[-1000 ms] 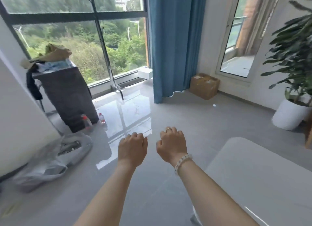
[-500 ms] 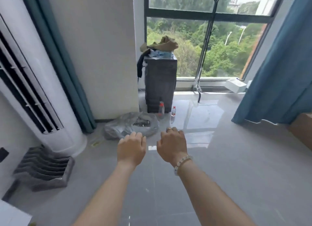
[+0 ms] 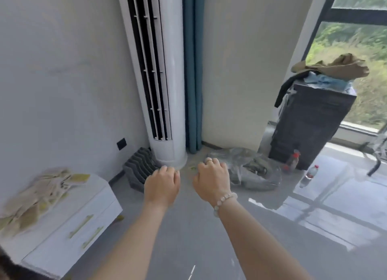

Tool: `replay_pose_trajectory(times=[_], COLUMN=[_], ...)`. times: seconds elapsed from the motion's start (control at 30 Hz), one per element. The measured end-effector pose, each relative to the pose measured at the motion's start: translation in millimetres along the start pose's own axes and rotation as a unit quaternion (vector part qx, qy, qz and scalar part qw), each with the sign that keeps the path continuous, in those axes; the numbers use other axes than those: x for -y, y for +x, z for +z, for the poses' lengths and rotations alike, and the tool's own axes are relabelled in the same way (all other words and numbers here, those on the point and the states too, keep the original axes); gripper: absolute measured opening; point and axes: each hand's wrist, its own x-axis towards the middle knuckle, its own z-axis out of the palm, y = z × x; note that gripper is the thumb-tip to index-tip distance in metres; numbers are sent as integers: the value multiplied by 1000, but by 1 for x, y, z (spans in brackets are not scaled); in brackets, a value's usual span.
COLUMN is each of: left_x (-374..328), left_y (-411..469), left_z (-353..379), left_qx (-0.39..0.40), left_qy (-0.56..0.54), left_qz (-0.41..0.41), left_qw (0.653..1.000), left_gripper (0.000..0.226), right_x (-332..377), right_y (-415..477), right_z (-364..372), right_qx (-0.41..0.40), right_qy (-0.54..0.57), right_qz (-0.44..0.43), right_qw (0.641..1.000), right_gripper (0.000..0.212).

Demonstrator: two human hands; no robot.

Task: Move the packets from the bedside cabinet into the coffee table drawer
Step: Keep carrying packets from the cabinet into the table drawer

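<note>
Two bare forearms reach forward. The left hand (image 3: pixel 162 186) and right hand (image 3: pixel 211 181) are side by side, fingers curled under, holding nothing. Low on the left, a heap of pale cream and yellow-green packets (image 3: pixel 35 198), blurred, lies on a white cabinet (image 3: pixel 69 223) with two drawers. The floor (image 3: pixel 209 248) is glossy grey tile. Beyond stand a white tower air conditioner (image 3: pixel 165 91), a blue curtain (image 3: pixel 193 70), a plastic bag (image 3: pixel 251 171), a dark box (image 3: pixel 310 129) and a window (image 3: pixel 356 70).
</note>
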Motion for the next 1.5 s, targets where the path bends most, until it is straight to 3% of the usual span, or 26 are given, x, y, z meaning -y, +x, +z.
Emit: replay_pose_trajectory(times=[0.33,0.43,0.5,0.63,0.7,0.9,1.1,1.23,1.5], left_x=[100,121,137,169,180,235,314,367,447], left_y=[1,-9,-18,-37,-42,-59,-60,-55,-56], left_z=[-26,-33,-40,-50,-57,-67,-84,-98,-103], left_qx=[-40,-20,-13,-43,-48,-84,-133,-156,-128], left_qy=[98,119,142,195,191,213,230,248,243], left_qz=[-199,-257,-278,-306,-329,-314,-306,-317,-348], left_qw=[974,959,950,931,924,921,914,902,897], left_gripper=[24,26,24,21,24,24,22,35,30], right_x=[106,134,151,194,214,269,341,396,473], right_y=[73,85,87,79,80,84,93,105,117], right_z=[35,48,54,60,73,89,100,105,132], right_qx=[16,2,47,58,28,70,101,116,144], right_qy=[81,103,88,104,138,125,102,110,94], right_qz=[-182,-232,-274,-317,-341,-405,-427,-437,-442], right_qw=[980,967,956,941,929,903,893,885,880], right_gripper=[12,11,18,27,26,35,15,21,13])
